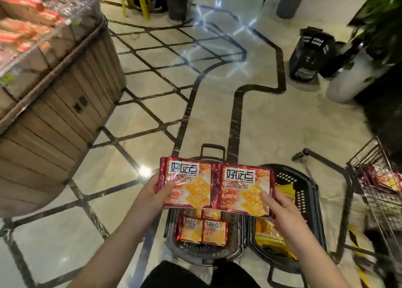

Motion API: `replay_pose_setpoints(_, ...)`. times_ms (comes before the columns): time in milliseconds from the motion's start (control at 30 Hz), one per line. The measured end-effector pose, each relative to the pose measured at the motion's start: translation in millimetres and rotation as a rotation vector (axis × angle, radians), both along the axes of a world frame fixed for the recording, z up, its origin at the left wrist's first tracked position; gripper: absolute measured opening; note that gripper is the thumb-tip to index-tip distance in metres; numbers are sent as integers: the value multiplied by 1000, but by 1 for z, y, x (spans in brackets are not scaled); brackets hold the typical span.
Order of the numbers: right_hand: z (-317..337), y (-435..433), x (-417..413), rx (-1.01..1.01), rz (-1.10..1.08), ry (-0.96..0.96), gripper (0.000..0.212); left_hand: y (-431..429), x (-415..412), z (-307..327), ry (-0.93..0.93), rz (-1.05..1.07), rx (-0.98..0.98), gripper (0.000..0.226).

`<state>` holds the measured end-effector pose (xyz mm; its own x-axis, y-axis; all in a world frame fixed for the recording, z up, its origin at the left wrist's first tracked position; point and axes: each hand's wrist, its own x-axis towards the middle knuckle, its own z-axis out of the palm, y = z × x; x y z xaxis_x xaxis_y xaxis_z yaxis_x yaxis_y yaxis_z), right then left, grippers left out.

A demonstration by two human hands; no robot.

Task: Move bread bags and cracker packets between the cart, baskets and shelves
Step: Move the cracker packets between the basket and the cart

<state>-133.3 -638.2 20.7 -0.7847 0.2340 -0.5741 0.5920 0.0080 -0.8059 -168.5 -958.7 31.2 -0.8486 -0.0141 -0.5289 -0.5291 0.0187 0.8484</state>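
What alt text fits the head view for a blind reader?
The left hand and right hand hold a pair of red cracker packets above a dark basket of similar packets; a second basket with yellow bags stands beside it, near a wire cart.

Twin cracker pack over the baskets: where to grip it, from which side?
Grip the twin cracker pack at its two short outer edges, one from each side, as the left hand and right hand do. It is wide, flat and joined by a centre seam, so a one-sided hold would likely let it fold there.
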Motion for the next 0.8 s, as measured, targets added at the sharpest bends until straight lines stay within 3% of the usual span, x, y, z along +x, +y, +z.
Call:
replay_pose_setpoints(200, -33, -20, -12, 107, -120, -82, 26, 5, -44, -43, -64, -87, -21, 30)
replay_pose_setpoints(333, -83, -22, -37, 173, -101, -107, 39, 23, -66, -106, -116, -72, -106, 28)
replay_pose_setpoints(800, -440, -15, -86, 398, 30, -239, 43, 101, -96, -448, -324, -43, -359, 29)
